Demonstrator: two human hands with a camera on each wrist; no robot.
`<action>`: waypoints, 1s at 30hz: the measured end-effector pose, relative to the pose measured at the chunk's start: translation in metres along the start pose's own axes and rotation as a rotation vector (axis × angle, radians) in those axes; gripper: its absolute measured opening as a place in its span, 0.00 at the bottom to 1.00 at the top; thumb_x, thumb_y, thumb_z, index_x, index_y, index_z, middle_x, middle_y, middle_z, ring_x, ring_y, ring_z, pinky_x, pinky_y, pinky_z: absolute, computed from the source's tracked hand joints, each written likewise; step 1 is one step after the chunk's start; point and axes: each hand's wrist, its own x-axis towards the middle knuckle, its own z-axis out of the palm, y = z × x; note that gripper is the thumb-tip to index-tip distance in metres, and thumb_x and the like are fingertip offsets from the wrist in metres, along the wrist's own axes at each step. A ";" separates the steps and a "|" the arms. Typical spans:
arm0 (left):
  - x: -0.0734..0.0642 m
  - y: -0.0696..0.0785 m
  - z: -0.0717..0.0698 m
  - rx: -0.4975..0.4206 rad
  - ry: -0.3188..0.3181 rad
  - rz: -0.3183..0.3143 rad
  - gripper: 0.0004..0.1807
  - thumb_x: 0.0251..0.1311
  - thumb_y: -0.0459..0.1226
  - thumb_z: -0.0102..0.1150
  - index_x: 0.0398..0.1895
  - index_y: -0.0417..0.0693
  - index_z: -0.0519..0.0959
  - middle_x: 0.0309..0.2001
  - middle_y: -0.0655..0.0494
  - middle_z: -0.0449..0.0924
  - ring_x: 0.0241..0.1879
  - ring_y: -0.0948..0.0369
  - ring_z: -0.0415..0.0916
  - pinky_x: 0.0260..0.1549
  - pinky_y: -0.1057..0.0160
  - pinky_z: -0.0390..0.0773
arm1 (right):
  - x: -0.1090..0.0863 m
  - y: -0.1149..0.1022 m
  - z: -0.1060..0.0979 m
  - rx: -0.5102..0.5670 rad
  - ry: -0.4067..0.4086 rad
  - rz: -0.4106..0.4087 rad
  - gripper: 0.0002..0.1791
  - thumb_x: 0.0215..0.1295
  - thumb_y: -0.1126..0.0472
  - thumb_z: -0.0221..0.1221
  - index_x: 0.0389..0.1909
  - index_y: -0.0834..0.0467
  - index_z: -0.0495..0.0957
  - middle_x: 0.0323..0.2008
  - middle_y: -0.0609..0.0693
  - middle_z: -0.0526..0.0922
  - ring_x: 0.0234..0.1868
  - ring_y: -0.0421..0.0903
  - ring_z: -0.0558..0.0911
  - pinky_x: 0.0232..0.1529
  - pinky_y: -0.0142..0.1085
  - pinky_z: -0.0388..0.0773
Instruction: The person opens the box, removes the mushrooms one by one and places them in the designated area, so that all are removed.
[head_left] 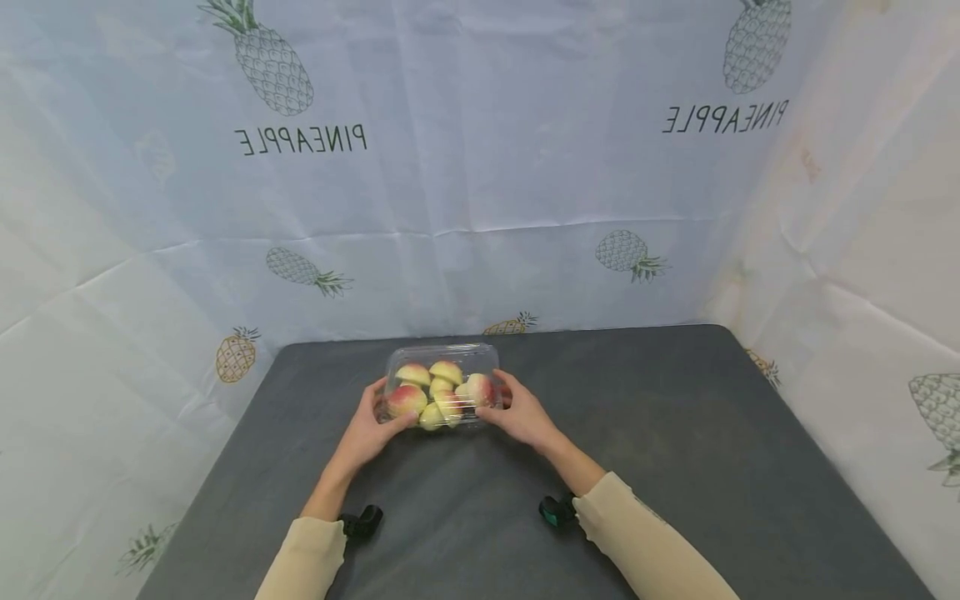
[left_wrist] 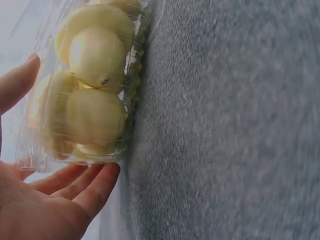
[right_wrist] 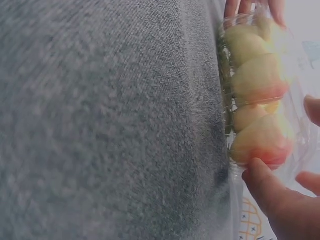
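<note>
A clear plastic fruit box (head_left: 480,357) stands near the far edge of the grey table, a little left of its middle. Inside lie several yellow fruits with red blushes, peach-like (head_left: 406,400). My left hand (head_left: 372,427) holds the box's left end, its thumb at the near side and its fingertips (left_wrist: 107,175) against the end wall low by the table. The right end is held by my right hand (head_left: 527,417), with one fingertip (right_wrist: 257,167) at the end wall near the table. In the left wrist view the fruits (left_wrist: 96,115) look pale yellow through the plastic.
The dark grey table (head_left: 660,433) reaches back to a white curtain (head_left: 465,167) printed with pineapples, which also hangs along both sides. Dark wrist camera mounts (head_left: 363,522) show at both of the person's cream sleeves (head_left: 641,533).
</note>
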 end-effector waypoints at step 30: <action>0.003 0.010 0.037 0.039 0.029 0.046 0.54 0.61 0.52 0.71 0.80 0.46 0.49 0.70 0.34 0.64 0.68 0.40 0.66 0.60 0.39 0.73 | -0.023 0.013 -0.029 -0.044 0.073 0.000 0.45 0.64 0.54 0.71 0.78 0.56 0.60 0.69 0.61 0.71 0.67 0.62 0.74 0.57 0.55 0.78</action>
